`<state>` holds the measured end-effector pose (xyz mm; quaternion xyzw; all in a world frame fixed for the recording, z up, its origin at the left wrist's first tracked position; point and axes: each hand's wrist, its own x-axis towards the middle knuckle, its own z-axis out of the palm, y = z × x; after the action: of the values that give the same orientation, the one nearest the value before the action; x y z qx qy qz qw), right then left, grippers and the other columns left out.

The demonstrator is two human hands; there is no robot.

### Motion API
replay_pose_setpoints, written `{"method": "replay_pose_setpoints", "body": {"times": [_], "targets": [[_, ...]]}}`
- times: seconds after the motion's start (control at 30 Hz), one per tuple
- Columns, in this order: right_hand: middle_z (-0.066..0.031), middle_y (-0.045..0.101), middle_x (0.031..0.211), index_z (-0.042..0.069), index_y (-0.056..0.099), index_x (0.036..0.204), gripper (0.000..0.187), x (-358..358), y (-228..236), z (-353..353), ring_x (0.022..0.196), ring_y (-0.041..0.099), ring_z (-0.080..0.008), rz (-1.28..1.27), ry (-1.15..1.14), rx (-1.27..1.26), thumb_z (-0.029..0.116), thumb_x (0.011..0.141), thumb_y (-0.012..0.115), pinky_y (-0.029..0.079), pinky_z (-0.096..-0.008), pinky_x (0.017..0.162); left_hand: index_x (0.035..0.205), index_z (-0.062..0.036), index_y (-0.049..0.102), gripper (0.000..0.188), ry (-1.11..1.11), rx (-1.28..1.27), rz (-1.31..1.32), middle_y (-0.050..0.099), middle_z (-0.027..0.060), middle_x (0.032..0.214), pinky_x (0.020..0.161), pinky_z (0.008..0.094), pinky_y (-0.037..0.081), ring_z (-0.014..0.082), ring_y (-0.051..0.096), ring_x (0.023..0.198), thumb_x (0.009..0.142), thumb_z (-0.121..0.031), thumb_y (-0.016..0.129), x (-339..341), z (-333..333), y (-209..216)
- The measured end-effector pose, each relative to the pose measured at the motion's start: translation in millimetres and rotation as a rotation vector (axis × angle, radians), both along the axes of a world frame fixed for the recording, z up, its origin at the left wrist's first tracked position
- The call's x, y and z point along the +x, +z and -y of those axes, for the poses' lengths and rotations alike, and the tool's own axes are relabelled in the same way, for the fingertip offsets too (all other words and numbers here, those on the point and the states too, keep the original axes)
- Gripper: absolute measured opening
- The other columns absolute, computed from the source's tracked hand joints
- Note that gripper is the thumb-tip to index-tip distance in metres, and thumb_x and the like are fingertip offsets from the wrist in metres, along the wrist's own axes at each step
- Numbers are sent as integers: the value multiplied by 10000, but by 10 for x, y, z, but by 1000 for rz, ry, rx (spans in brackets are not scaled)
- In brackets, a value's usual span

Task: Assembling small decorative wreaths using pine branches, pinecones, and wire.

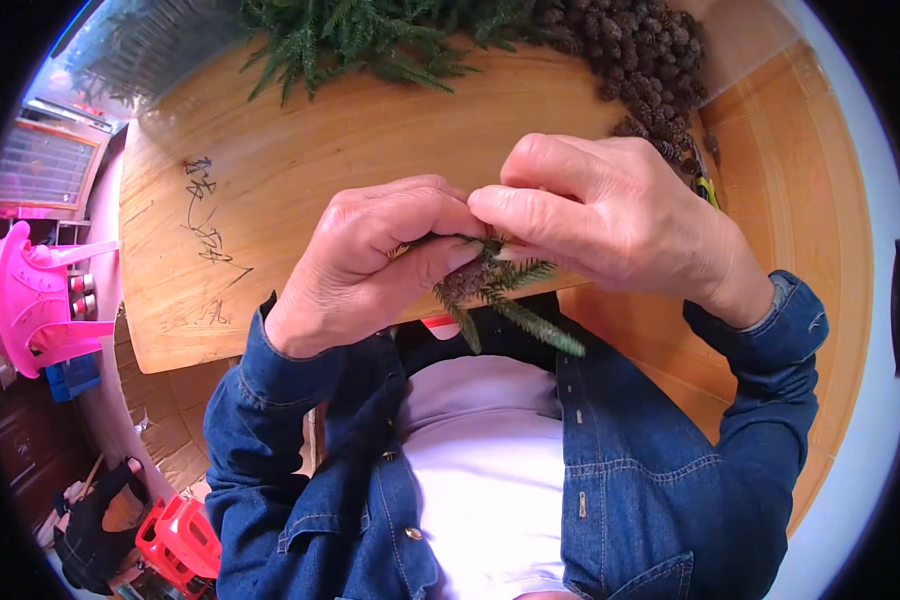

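Note:
Over the near edge of the wooden table, a green pine sprig (530,322) hangs with its needled tips pointing down toward me. A brown pine cone (464,284) sits among its needles, partly covered by my fingers. My left hand (375,262) grips the bundle from the left, thumb across its top end. From the right, my right hand (610,222) pinches the same top end, its thumb and forefinger pressed close against the left fingertips. The exact spot where the fingers meet is hidden.
The wooden table (300,160) bears dark scrawled marks at left. Green sprigs (360,45) are heaped at its far side, pine cones (635,60) at the far right. A yellow-handled tool (707,191) lies behind my right wrist. Pink (25,300) and red (182,540) plastic stools stand at left.

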<state>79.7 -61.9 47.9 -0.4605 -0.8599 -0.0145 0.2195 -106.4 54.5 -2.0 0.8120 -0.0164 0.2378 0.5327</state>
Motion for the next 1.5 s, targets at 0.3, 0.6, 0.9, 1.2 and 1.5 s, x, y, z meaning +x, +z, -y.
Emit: {"method": "replay_pose_setpoints", "body": {"times": [0.3, 0.6, 0.9, 1.2, 1.5], "targets": [[-52, 467, 691, 39, 488, 731, 225, -23, -153, 90, 535, 476, -191, -79, 81, -140, 110, 733, 701, 394, -313, 459, 882, 20, 585, 115, 35, 284, 19, 598, 121, 817, 621, 345, 493, 293, 599, 706, 770, 24, 612, 30, 106, 42], [-39, 475, 712, 35, 533, 772, 170, 74, -176, 143, 532, 443, -164, -677, -269, -649, 136, 847, 648, 363, -272, 485, 889, 22, 586, 116, 127, 288, -10, 607, 140, 859, 637, 338, 500, 292, 615, 735, 775, 37, 598, 70, 60, -41], [-37, 491, 769, 50, 607, 922, 222, 206, -157, 106, 572, 520, -156, -34, 90, 88, 93, 715, 676, 420, -259, 447, 916, 31, 597, 141, -92, 38, -102, 619, 139, 860, 676, 332, 494, 296, 624, 773, 777, 54, 586, 119, 10, 29], [-21, 431, 695, 59, 579, 831, 192, 192, -194, 113, 559, 500, -144, 96, 138, 138, 104, 666, 666, 415, -274, 441, 893, 29, 599, 160, -104, 82, -187, 620, 136, 850, 657, 340, 492, 306, 618, 753, 735, 55, 609, 116, 87, 46], [-36, 461, 683, 18, 551, 821, 184, 41, -347, 325, 562, 498, -169, -896, -278, -777, 177, 814, 642, 417, -290, 488, 858, 37, 592, 106, 93, 584, -16, 628, 151, 878, 660, 336, 501, 289, 629, 752, 755, 29, 616, 173, 119, 75]]}}
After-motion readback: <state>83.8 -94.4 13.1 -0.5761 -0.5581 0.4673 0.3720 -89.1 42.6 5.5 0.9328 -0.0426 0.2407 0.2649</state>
